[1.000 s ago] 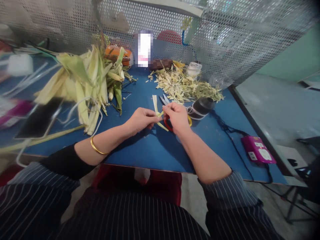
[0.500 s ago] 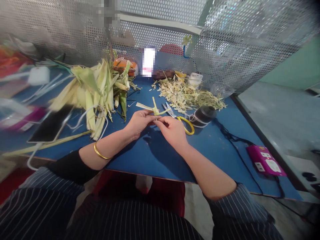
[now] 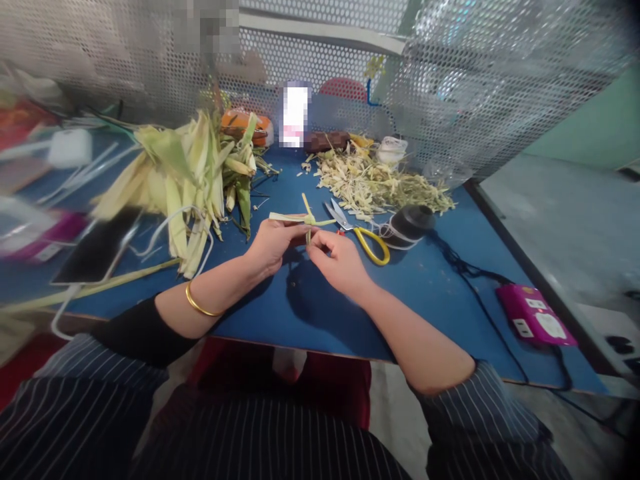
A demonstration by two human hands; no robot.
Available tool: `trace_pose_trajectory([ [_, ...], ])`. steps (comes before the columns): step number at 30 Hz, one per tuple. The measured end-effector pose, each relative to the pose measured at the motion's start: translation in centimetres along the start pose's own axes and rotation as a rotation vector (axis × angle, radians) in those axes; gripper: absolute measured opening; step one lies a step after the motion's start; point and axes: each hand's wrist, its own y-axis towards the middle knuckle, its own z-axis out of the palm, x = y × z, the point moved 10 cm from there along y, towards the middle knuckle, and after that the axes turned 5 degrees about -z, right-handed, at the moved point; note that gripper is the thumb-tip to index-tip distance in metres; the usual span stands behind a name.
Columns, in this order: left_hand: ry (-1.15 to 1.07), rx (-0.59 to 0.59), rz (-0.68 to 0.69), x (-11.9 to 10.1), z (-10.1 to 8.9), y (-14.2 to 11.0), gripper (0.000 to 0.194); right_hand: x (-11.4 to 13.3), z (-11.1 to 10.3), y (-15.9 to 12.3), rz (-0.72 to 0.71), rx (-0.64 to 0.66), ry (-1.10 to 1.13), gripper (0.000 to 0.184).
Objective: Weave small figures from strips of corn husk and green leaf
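Observation:
Between my hands is a small knotted piece of corn husk strips (image 3: 309,219), its ends sticking out in several directions. My left hand (image 3: 273,243) is closed, pinching the piece from the left between thumb and fingers. My right hand (image 3: 337,259) has its thumb and fingers closed on the strip end that hangs down from the knot. Just beyond the right hand lie open-bladed scissors (image 3: 371,245) with yellow handles. A dark spool of thread (image 3: 407,225) lies to their right.
A heap of corn husks (image 3: 175,180) lies at the left, near a black phone (image 3: 95,250) on a white cable. Cut husk scraps (image 3: 365,180) are piled at the back. A lit screen (image 3: 296,113) stands by the mesh. At right sits a purple power strip (image 3: 536,315) with black cords.
My right hand has shifted slightly down, and a strip end now shows hanging below the knot in its fingers. The left hand keeps its pinch. The view has shifted a little.

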Motion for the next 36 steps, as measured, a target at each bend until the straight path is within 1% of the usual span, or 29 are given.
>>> trace_pose_trajectory([
  [5, -0.024, -0.035, -0.056, 0.4, -0.3, -0.1, 0.023, 1.6, 0.6, -0.2, -0.114, 0.073, -0.07, 0.02],
  [7, -0.023, -0.029, -0.078, 0.4, -0.3, 0.0, 0.022, 2.0, 0.4, -0.2, -0.143, 0.084, -0.089, 0.022],
  [8, -0.02, -0.023, -0.094, 0.3, -0.3, 0.0, 0.019, 2.1, -0.1, -0.2, -0.155, 0.053, -0.115, 0.023],
  [9, -0.017, -0.02, -0.112, 0.3, -0.3, 0.0, 0.017, 2.2, -1.0, -0.1, -0.166, -0.008, -0.163, 0.024],
  [12, -0.007, 0.003, -0.159, 0.1, -0.3, -0.1, 0.009, 2.1, -4.5, -0.1, -0.196, -0.27, -0.379, 0.02],
  [13, -0.002, 0.02, -0.164, 0.0, -0.1, -0.1, 0.006, 1.9, -5.0, 0.0, -0.201, -0.304, -0.431, 0.02],
  [14, 0.004, 0.035, -0.168, -0.1, 0.0, -0.2, 0.005, 1.5, -4.8, 0.2, -0.198, -0.278, -0.456, 0.02],
  [17, 0.034, 0.074, -0.202, 0.1, 0.3, -0.5, 0.005, 0.0, -2.9, 0.8, -0.153, -0.08, -0.455, 0.022],
  [19, 0.113, 0.1, -0.201, 0.3, 0.6, -0.6, 0.011, 0.0, -1.9, 0.8, -0.158, -0.022, -0.482, 0.027],
  [21, 0.247, 0.12, -0.134, 0.1, 0.8, -0.6, 0.017, 0.6, -1.4, 0.6, -0.185, -0.025, -0.541, 0.03],
  [23, 0.362, 0.107, -0.03, -0.5, 0.7, -0.5, 0.019, 1.1, -1.0, 0.4, -0.19, -0.021, -0.594, 0.03],
  [26, 0.412, 0.058, 0.056, -0.9, 0.3, -0.3, 0.018, 1.5, -0.7, 0.2, -0.197, -0.003, -0.643, 0.028],
  [29, 0.385, 0.026, 0.057, -0.8, 0.1, -0.2, 0.015, 2.3, -0.4, 0.0, -0.247, 0.006, -0.662, 0.028],
  [33, 0.287, -0.004, 0.025, -0.5, -0.1, -0.1, 0.009, 3.2, 0.0, -0.4, -0.289, 0.027, -0.641, 0.027],
  [34, 0.275, -0.005, 0.022, -0.5, -0.1, 0.0, 0.009, 3.2, 0.1, -0.4, -0.278, 0.031, -0.619, 0.028],
  [36, 0.277, 0.006, 0.021, -0.6, -0.2, 0.0, 0.011, 2.4, -0.2, -0.3, -0.194, 0.031, -0.51, 0.028],
])
